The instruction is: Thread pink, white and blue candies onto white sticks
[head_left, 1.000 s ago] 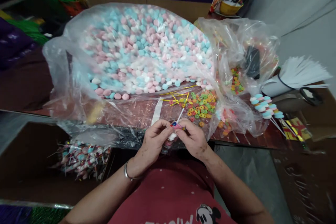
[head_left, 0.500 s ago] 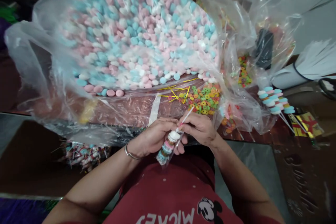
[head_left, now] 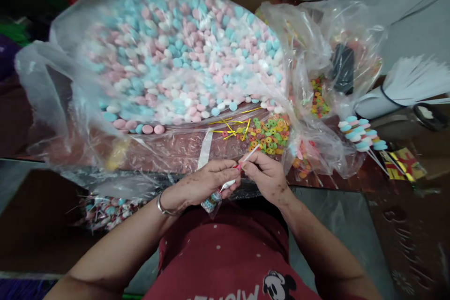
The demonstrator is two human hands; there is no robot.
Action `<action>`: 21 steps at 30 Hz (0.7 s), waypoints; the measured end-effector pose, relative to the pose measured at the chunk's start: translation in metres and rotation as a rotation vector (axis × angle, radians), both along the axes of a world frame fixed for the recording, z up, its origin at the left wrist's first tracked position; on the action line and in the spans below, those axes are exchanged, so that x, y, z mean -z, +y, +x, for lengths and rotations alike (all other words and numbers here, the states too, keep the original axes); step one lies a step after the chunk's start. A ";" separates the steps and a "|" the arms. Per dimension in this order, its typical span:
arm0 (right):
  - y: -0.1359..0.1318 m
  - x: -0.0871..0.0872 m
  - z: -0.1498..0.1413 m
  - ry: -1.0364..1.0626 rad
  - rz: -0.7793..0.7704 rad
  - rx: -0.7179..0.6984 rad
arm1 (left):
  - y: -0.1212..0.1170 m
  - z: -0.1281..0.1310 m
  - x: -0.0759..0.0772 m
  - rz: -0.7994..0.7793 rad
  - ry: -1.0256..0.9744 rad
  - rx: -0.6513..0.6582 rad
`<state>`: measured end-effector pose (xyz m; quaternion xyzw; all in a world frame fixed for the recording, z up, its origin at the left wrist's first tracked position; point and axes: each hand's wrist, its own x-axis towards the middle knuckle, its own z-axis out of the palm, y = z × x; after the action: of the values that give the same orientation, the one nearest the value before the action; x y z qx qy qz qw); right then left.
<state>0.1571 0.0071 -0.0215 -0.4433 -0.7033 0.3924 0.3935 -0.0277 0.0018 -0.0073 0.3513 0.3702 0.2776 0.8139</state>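
Observation:
A candy skewer in a clear wrapper hangs slanted in front of my red shirt, its white stick pointing up to the right. My left hand is closed around the wrapped candies and hides most of them. At the wrapper's neck, where something pink or red shows, my right hand pinches the stick. Just beyond my hands on the table lie gummy rings in green, orange and yellow, with gold twist ties beside them.
A large clear bag of pink, blue and white candies spreads across the table. Finished-looking candy skewers lie at the right, near a bundle of white sticks. A cardboard box with wrapped skewers stands low at the left.
My left hand has wrapped further over the candies, covering more of them. The skewer has turned slightly, and my right hand still pinches at the stick. The whole view has shifted a little.

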 end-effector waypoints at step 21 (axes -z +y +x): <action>-0.008 -0.031 0.011 -0.624 0.487 -0.351 | -0.024 0.000 -0.007 1.268 0.680 0.154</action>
<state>0.1682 -0.0009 0.0091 -0.3086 -0.9254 0.1233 0.1825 -0.0274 -0.0220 -0.0005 0.8479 0.3448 0.2564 0.3106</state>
